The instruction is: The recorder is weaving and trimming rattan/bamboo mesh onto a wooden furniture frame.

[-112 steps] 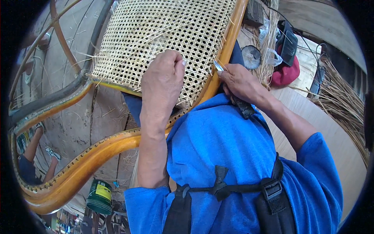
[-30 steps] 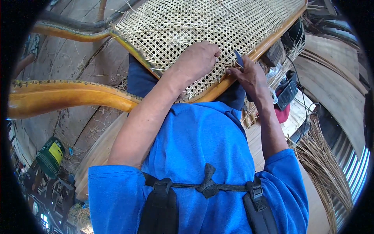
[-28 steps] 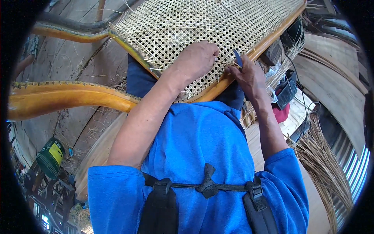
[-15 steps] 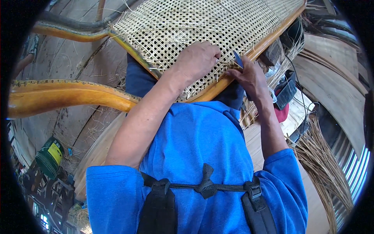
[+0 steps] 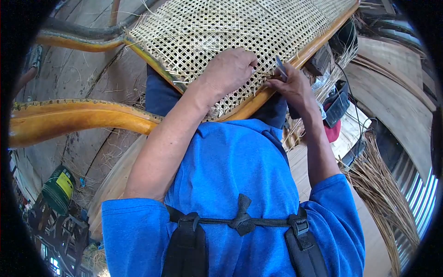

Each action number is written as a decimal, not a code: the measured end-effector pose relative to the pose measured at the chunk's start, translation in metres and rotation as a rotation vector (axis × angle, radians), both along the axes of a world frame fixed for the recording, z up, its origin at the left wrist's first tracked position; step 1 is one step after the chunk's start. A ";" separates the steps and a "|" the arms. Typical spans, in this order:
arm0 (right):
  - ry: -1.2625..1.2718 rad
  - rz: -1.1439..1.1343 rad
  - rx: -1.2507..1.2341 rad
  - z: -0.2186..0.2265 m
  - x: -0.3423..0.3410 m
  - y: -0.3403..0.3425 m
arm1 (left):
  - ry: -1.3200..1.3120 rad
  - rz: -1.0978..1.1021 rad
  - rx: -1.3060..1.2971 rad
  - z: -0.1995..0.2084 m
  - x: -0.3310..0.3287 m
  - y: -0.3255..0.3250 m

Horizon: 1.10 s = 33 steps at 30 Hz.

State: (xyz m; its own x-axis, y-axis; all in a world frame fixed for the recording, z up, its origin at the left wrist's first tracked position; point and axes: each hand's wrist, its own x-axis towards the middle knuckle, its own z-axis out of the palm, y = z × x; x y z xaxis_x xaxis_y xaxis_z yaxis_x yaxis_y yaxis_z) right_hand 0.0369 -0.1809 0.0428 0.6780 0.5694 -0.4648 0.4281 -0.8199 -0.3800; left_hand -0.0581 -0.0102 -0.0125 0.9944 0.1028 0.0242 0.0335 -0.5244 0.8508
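A pale woven cane panel stretches across the top of the view, set in an orange-brown wooden frame whose near corner is at my lap. My left hand rests on the weave with its fingers curled inward. Whatever its fingertips pinch is hidden or too small to name. At the frame's right rail, my right hand grips a knife, its narrow blade standing up over the panel's edge. The right thumb lies near the rail, pointing toward the left fingers. Loose cane ends stick out along the panel's left edge.
A curved wooden arm extends left from my lap. A green bucket stands lower left. Bundled cane strips lie at right, near a black container and a dark cable. Cane scraps litter the plank floor.
The knife's blade has turned a little and looks greyer. Both hands have shifted only slightly, and the panel and frame appear a touch farther left.
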 end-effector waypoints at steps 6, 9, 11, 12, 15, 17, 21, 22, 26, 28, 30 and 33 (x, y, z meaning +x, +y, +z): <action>-0.164 0.035 -0.133 0.007 -0.007 0.011 | 0.027 -0.012 -0.046 0.000 -0.001 0.003; 0.051 -0.058 -0.055 0.008 -0.002 0.013 | 0.015 -0.004 -0.054 0.000 -0.001 0.003; -0.092 -0.019 -0.162 0.007 -0.007 0.018 | 0.038 -0.031 -0.022 0.003 0.000 0.002; -0.165 -0.007 -0.217 0.008 -0.009 0.019 | 0.036 -0.045 -0.023 0.002 0.000 0.002; -0.114 0.021 -0.122 0.004 -0.003 0.010 | -0.015 -0.009 0.038 0.005 -0.003 0.000; 0.141 -0.046 0.130 -0.008 0.011 -0.006 | 0.029 -0.044 0.093 0.012 0.002 -0.001; 0.310 -0.364 0.341 -0.002 0.003 -0.029 | 0.129 -0.100 0.271 0.021 0.008 -0.009; 0.317 -0.365 0.347 -0.001 -0.004 -0.033 | 0.143 -0.113 0.359 0.022 0.009 -0.012; 0.305 -0.493 0.337 -0.006 -0.014 -0.049 | 0.210 -0.149 0.285 0.028 0.015 -0.007; 0.301 -0.518 0.361 -0.003 -0.017 -0.050 | 0.218 -0.185 0.236 0.027 0.015 -0.001; 0.259 -0.471 0.336 -0.001 -0.010 -0.044 | 0.247 -0.162 0.094 0.021 0.018 0.011; 0.178 -0.378 0.356 -0.007 0.000 -0.039 | 0.106 -0.191 0.209 0.019 0.016 -0.008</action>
State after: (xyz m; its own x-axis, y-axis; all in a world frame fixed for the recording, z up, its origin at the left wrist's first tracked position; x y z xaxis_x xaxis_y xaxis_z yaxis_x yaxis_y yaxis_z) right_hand 0.0367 -0.2196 0.0358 0.7942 0.4447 -0.4141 0.0327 -0.7118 -0.7016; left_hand -0.0426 -0.0182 0.0068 0.9934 -0.0822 -0.0803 0.0009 -0.6929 0.7210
